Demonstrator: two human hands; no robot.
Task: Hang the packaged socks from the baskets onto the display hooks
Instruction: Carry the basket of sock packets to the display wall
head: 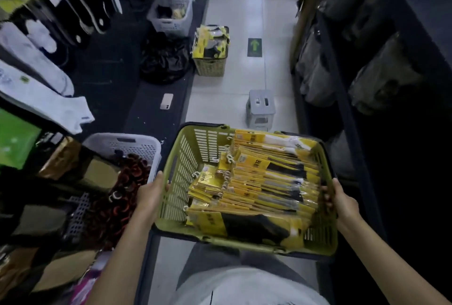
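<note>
I hold a green plastic basket (186, 158) in front of me, above the floor. It is full of packaged socks (264, 182) in yellow wrappers with small white hooks. My left hand (150, 194) grips the basket's left rim, thumb over the edge. My right hand (340, 200) grips the right rim. A second basket of packaged socks (210, 65) stands on the floor further up the aisle. Socks hang on the display hooks (49, 35) along the left wall.
A grey step stool (260, 109) stands on the tiled aisle ahead. On the dark ledge to the left lie a phone (166, 101), a black bag (163, 57) and two white baskets (171, 11) (122, 144). Dark shelving runs along the right.
</note>
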